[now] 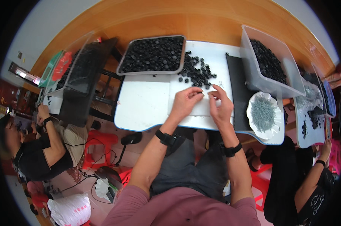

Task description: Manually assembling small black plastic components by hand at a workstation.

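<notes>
My left hand [184,102] is closed in a pinch over the white board, with a small black part [201,93] just showing at its fingertips. Close beside it, my right hand [221,105] has thumb and forefinger drawn together; whatever they hold is too small to make out. The fingertips of both hands nearly meet. Just beyond them lies a loose heap of small round black caps [199,74]. To the right of my right hand, a white scalloped dish [276,119] holds many thin grey-green pieces, like small pins [263,113].
A shallow tray [120,70] full of black caps stands at the back left of the table [140,101]. A deep clear bin [291,90] of similar caps sits at the right, beside a black mat [240,98]. Co-workers sit at tables on both sides, near red stools [99,145].
</notes>
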`<state>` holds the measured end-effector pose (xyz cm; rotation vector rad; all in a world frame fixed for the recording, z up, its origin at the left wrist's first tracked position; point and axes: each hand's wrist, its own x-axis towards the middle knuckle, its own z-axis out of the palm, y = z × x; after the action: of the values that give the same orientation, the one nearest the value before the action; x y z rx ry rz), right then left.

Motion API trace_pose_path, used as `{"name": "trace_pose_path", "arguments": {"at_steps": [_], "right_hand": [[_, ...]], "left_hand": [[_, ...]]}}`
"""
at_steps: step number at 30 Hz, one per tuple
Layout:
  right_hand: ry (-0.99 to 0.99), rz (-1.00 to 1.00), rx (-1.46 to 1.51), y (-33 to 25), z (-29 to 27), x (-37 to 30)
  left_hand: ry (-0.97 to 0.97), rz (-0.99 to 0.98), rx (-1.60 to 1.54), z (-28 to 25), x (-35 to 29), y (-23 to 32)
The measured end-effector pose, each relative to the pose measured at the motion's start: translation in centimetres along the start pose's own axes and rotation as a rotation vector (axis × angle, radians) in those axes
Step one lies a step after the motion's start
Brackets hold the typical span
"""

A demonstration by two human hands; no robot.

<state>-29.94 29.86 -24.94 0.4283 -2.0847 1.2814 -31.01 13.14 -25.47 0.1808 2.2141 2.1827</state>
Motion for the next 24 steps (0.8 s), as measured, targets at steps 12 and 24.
{"name": "trace_pose_path", "arguments": {"at_steps": [12, 24], "right_hand": [[0.063, 0.071, -0.066, 0.5, -0.5, -0.1], [0.182, 0.265, 0.003, 1.3, -0.5, 0.4]], "left_hand": [[0.027, -0.006, -0.047, 1.0, -0.2, 0.4], [0.213, 0.655, 0.855, -7.6, 7.2, 7.8]]}}
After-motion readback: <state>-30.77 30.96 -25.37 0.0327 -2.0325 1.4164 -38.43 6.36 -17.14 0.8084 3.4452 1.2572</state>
